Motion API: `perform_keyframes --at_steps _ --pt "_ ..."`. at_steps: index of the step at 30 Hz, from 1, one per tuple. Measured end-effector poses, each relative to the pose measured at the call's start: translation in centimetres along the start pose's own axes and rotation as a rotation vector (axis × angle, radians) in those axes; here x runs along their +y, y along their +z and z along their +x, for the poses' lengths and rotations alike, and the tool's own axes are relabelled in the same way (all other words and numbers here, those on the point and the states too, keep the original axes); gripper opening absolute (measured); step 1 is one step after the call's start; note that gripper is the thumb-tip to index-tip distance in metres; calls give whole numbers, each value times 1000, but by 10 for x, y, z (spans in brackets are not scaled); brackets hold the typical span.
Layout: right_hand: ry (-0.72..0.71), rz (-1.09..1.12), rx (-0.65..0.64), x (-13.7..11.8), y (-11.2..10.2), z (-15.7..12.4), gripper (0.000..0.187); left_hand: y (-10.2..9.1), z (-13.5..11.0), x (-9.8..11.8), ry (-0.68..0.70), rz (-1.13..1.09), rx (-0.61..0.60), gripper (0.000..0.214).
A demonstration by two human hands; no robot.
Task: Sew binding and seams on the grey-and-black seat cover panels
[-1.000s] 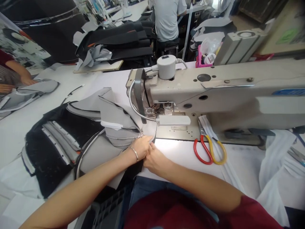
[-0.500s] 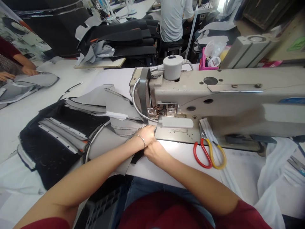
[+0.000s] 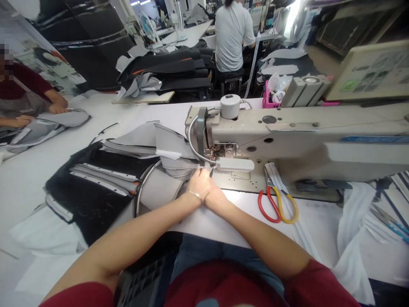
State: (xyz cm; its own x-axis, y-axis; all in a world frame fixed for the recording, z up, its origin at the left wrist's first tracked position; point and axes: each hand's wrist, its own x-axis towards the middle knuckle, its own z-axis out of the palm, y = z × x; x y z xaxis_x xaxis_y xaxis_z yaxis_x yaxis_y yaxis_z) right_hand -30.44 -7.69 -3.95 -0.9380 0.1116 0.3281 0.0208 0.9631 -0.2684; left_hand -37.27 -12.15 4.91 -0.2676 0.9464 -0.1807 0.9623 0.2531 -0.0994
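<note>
My left hand [image 3: 200, 184] is closed at the edge of a grey fabric piece [image 3: 162, 184], just in front of the sewing machine [image 3: 249, 117]. My right hand [image 3: 216, 198] is pressed against it from the right, its fingers curled and mostly hidden, so what they grip does not show. The grey fabric runs left from my hands in curved, layered panels with dark piping and a white strip [image 3: 168, 154]. A white lamp head [image 3: 235, 164] on a bendy metal neck sits above my fingers and partly covers the needle area.
Scissors [image 3: 277, 207] with red and yellow handles lie right of my hands on a white strip. Black fabric [image 3: 92, 209] with grey pieces spreads to the left. Blue-handled scissors [image 3: 388, 221] lie far right. A co-worker's hands [image 3: 57, 104] handle grey fabric at the far left.
The camera view has tilted up and shifted. My hands stay together by the machine; the black piece seen below them before is now out of sight.
</note>
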Motion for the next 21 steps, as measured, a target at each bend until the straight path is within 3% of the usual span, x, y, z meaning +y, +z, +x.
perform_keyframes --at_steps 3,6,11,15,18,21 --pt "-16 51 -5 -3 -12 -2 29 -3 -39 -11 -62 137 166 33" --pt "6 142 -55 -8 -23 1 31 -2 -61 -30 -87 234 278 34" --pt "43 149 -25 -25 -21 12 31 -2 -49 -69 159 249 166 34" --pt "184 179 30 -44 -9 30 34 -10 -30 -92 186 236 41 31" --pt "255 192 56 -47 1 53 36 -20 -20 -92 126 147 -30 30" --pt "74 165 -15 -35 7 74 29 -30 -15 -76 64 53 -21 26"
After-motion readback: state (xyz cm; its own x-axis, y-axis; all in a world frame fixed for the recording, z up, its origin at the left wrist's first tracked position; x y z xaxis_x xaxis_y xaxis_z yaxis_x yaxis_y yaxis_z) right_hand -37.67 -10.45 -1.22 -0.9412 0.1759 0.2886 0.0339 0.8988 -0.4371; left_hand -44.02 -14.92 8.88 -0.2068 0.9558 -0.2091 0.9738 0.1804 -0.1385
